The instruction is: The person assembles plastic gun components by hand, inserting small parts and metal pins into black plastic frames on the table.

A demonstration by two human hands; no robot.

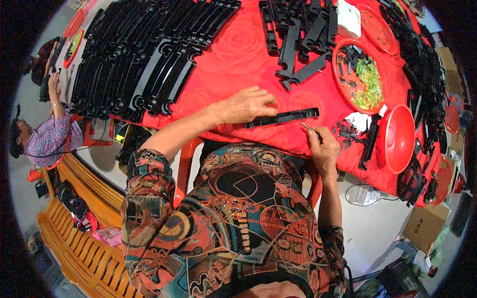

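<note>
A long, narrow black plastic part (293,116) lies crosswise on the red tablecloth, close to the table's near edge. Over its left end is my left hand (248,105), fingers curled in; whatever they may hold is hidden. Below the part's right end, my right hand (324,144) pinches a small thin metal-coloured piece (305,126), its tip pointing up toward the part. To the right of that hand, small black bits (344,133) are scattered on the cloth, beside another narrow black part (368,143).
Rows of black parts (144,59) fill the left, with a loose pile (308,35) at the back. A red tray (339,84) holds yellow-green and black pieces; a red bowl (400,139) stands nearby. Another person (54,129) sits far left, near a wooden bench (89,243).
</note>
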